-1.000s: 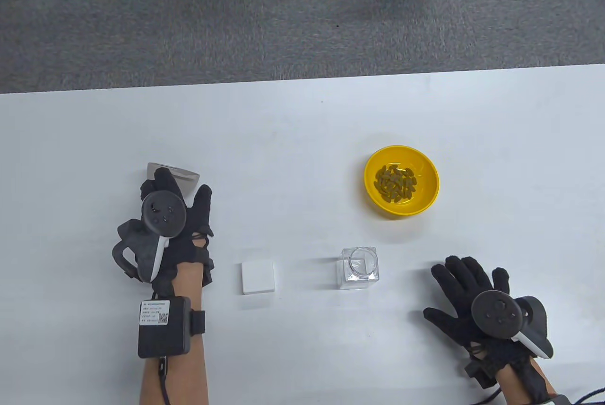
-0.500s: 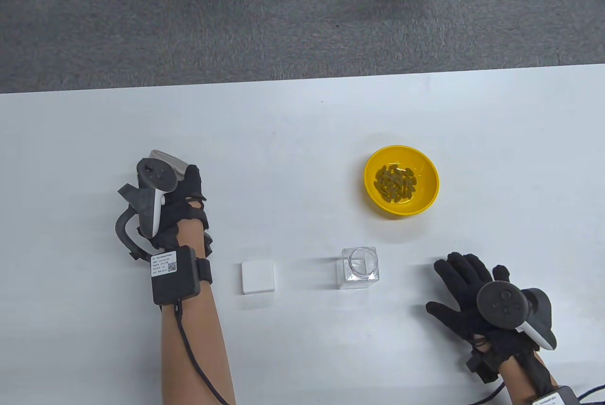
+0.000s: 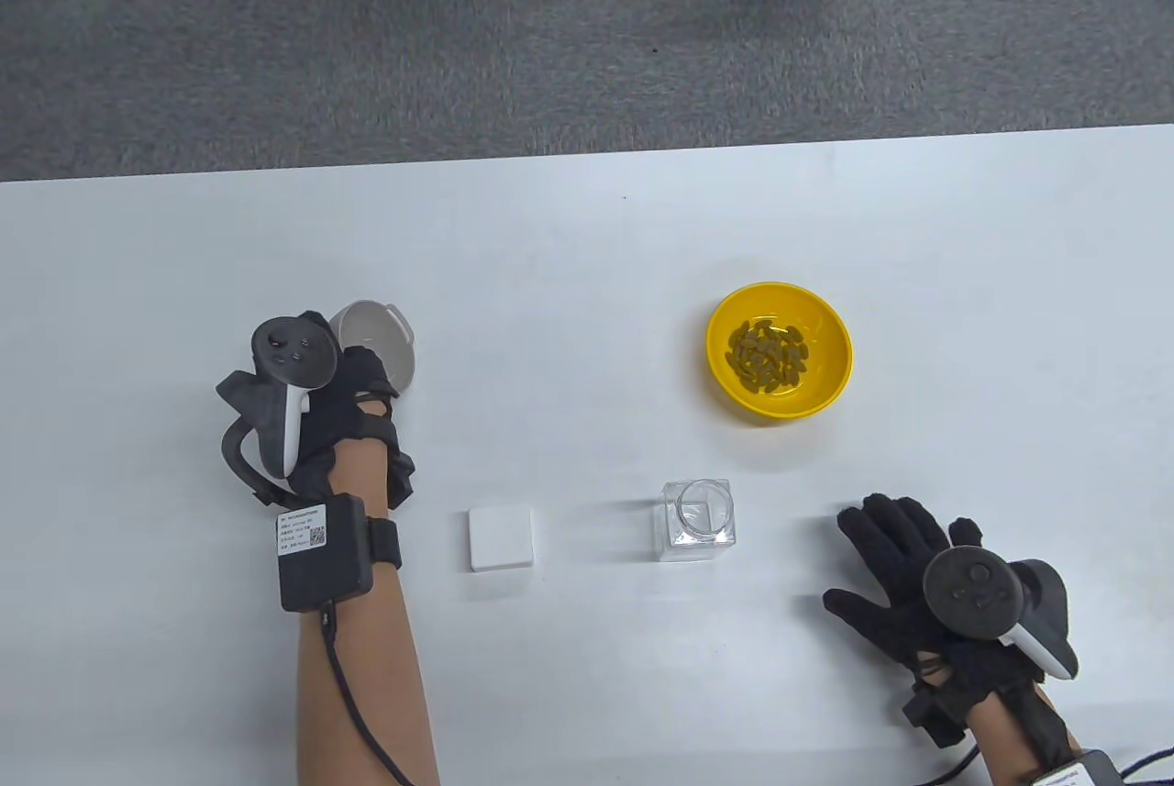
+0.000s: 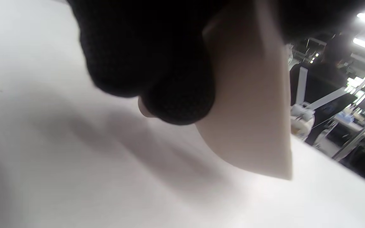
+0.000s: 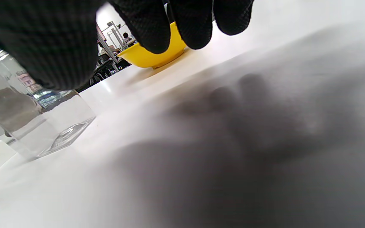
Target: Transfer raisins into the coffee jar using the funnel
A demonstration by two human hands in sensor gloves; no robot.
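Gripping the funnel [image 3: 374, 348] in my left hand [image 3: 316, 405], I have my gloved fingers [image 4: 157, 63] wrapped around its pale cone, wide mouth tipped up and away from me, at the left side of the table [image 3: 587, 226]. My right hand [image 3: 903, 589] lies flat and spread on the table at the near right, holding nothing. Just left of it stands the clear jar [image 3: 697, 520], uncapped, and left of that lies a square white lid [image 3: 501, 537]. Beyond the jar sits the yellow bowl [image 3: 779, 352] with the raisins [image 3: 767, 354] heaped inside it.
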